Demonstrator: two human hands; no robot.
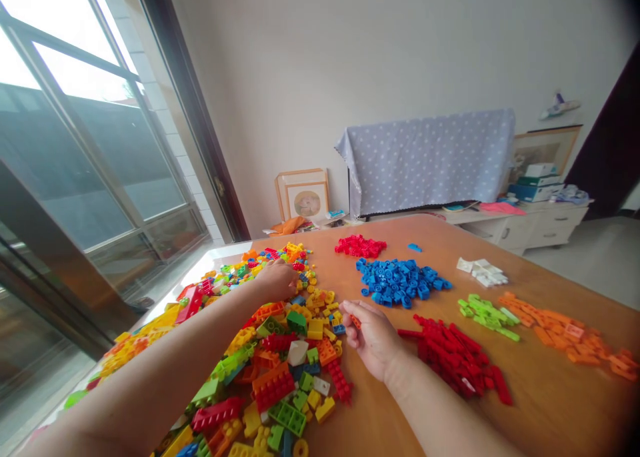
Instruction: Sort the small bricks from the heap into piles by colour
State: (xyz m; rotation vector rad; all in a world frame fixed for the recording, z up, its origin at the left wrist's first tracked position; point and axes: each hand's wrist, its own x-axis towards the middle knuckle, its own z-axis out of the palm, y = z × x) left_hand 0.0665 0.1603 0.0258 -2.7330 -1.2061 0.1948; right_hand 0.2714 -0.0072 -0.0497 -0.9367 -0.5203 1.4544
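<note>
A large mixed pile of colored building bricks [270, 383] spreads over the left part of the table. My left hand [277, 278] reaches over the far part of this pile, its fingers bent down and mostly hidden among the bricks. My right hand [369, 337] hovers between the mixed pile and a heap of dark red bricks [455, 353], fingers curled round a small orange piece [355, 321]. Just beyond it lies a heap of blue bricks [400, 280]. Farther back is a smaller red heap [360, 245], with a lone blue piece [415, 247] to its right.
Lime green bricks [487, 315], orange bricks [570, 330] and white bricks [483, 271] lie in groups on the right of the wooden table [545, 403]. Behind stand a low white cabinet [547, 230], a cloth-covered screen [430, 163] and a picture frame [307, 200]. Windows line the left.
</note>
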